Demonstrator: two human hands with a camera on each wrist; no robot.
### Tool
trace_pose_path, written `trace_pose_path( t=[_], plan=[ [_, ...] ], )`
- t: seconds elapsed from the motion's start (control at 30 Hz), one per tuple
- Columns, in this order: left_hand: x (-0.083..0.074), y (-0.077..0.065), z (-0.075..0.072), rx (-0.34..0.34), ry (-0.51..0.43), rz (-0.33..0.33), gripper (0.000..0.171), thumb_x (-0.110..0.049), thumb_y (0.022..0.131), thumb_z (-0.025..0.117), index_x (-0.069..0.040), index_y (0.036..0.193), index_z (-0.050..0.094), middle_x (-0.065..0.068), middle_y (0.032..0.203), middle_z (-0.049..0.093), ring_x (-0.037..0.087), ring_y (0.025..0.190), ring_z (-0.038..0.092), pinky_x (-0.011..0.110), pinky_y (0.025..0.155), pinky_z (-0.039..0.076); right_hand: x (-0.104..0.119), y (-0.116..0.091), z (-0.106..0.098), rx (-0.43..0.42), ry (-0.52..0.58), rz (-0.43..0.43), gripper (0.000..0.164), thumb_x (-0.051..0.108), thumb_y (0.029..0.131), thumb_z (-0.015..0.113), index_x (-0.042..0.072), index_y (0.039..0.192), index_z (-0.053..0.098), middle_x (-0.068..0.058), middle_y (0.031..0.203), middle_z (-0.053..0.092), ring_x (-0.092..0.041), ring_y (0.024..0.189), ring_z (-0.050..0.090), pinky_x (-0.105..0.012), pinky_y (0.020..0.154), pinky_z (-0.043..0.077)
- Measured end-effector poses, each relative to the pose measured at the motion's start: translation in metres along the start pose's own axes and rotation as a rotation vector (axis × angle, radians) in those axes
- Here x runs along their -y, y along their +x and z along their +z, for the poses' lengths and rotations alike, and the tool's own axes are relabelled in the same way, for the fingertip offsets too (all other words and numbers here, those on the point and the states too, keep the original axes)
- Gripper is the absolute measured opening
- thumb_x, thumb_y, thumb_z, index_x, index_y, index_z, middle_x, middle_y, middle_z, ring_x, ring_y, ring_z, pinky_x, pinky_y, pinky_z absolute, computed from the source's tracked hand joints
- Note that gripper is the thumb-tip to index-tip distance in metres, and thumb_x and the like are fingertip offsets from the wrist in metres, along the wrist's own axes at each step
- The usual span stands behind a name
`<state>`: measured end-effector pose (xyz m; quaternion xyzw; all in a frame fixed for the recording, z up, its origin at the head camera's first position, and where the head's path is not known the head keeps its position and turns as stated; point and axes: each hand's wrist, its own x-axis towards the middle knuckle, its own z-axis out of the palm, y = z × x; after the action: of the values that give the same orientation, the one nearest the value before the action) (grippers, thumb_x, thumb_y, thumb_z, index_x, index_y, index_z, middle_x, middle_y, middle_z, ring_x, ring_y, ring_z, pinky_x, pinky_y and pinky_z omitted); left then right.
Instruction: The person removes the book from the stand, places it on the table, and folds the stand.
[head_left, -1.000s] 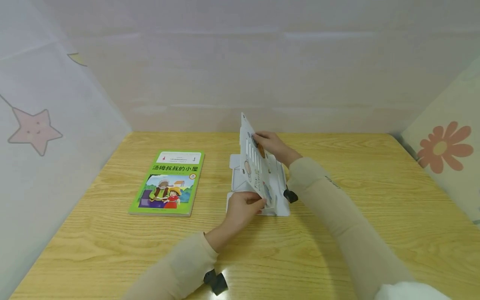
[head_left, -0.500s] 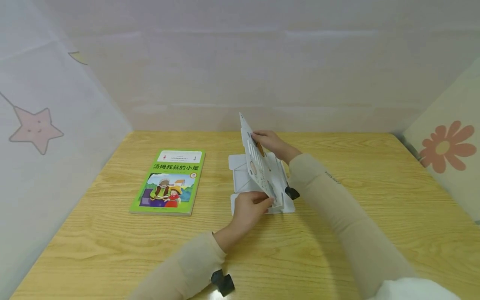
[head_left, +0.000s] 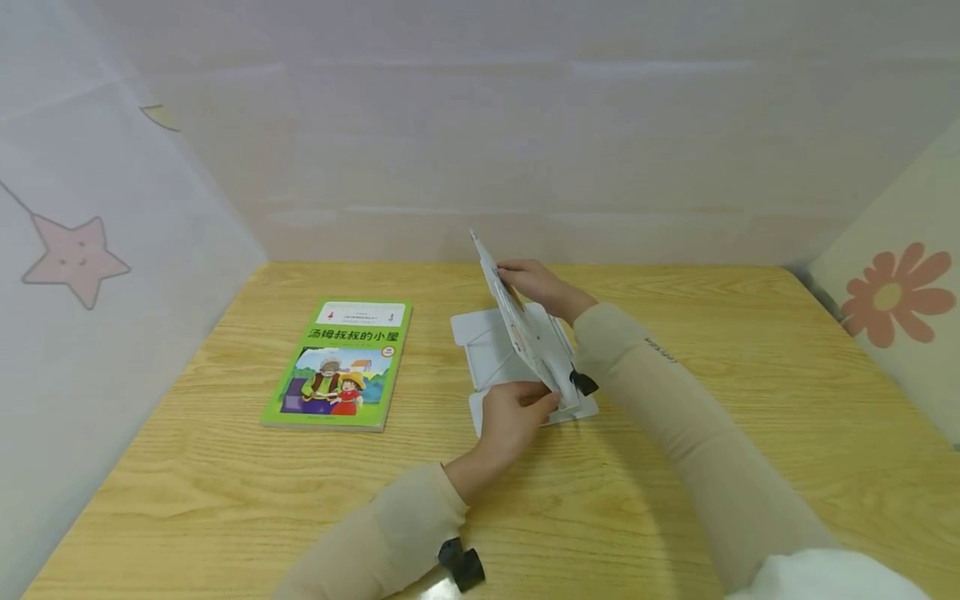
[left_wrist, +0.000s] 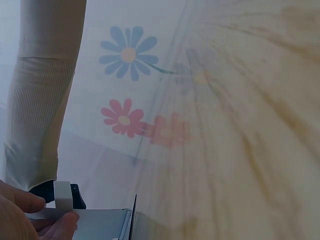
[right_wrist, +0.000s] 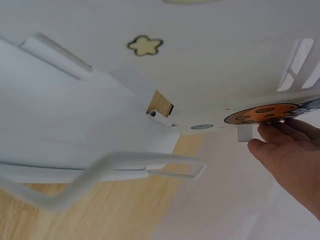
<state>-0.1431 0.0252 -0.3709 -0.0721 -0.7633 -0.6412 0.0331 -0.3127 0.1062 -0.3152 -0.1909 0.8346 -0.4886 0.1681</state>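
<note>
Fingers [right_wrist: 282, 132] on white stand [head_left: 525, 342]

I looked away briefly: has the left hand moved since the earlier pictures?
Yes: in the head view, the left hand has shifted rightward, farther from the green book.

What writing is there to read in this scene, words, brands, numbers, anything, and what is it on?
"汤姆叔叔的小屋": the title on the green book.
Smaller lines and the round badge on that cover: too small to read.
Dark print on the right sleeve: too blurred to read.
White stand: drawings, no readable words.
</note>
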Motion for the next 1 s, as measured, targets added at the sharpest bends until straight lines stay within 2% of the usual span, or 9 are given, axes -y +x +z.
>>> trace_pose_path(
  t=[0.37,0.47,0.7,0.9,1.0],
  plan=[
    [-0.004,-0.001,0.005,0.011,-0.02,-0.029,0.021,-0.011,0.078,0.062,0.007,0.089,0.065,0.007,0.075,0.065,0.008,0.065,0.06,0.017,0.055,0.048,0.009,-0.001,-0.003,0.093,-0.048,-0.03,0.039,0.017,0.095,0.032,0.002,0.13,0.035,-0.013,0.131,0.035,-0.025,0.123,0.024,-0.043,0.099,0.021],
    [-0.005,-0.001,0.005,0.005,-0.009,-0.029,0.021,-0.011,0.079,0.061,0.007,0.089,0.065,0.006,0.074,0.065,0.011,0.065,0.061,0.017,0.054,0.048,0.012,0.0,-0.003,0.106,-0.075,-0.035,0.038,0.017,0.095,0.032,0.002,0.129,0.037,-0.013,0.13,0.036,-0.026,0.123,0.024,-0.043,0.098,0.021],
    [-0.006,0.0,0.009,0.009,-0.008,-0.01,0.022,-0.012,0.079,0.061,0.007,0.09,0.065,0.007,0.076,0.065,0.007,0.064,0.059,0.016,0.055,0.047,0.016,0.0,-0.004,0.109,-0.13,-0.033,0.038,0.015,0.094,0.033,0.001,0.13,0.036,-0.015,0.13,0.036,-0.027,0.121,0.028,-0.042,0.097,0.024],
    [-0.005,0.001,0.012,0.028,-0.03,-0.012,0.023,-0.012,0.08,0.06,0.007,0.092,0.064,0.007,0.078,0.065,0.008,0.066,0.06,0.017,0.055,0.048,0.02,0.001,-0.006,0.116,-0.162,-0.034,0.039,0.013,0.094,0.034,0.0,0.13,0.034,-0.016,0.13,0.035,-0.027,0.12,0.029,-0.039,0.097,0.026],
    [-0.005,0.001,0.01,0.045,0.004,0.004,0.022,-0.012,0.08,0.06,0.006,0.092,0.064,0.007,0.082,0.065,0.008,0.072,0.059,0.017,0.059,0.047,0.022,0.001,-0.007,0.123,-0.183,-0.037,0.038,0.012,0.094,0.034,-0.001,0.13,0.035,-0.017,0.13,0.036,-0.027,0.12,0.03,-0.038,0.097,0.027]
  ],
)
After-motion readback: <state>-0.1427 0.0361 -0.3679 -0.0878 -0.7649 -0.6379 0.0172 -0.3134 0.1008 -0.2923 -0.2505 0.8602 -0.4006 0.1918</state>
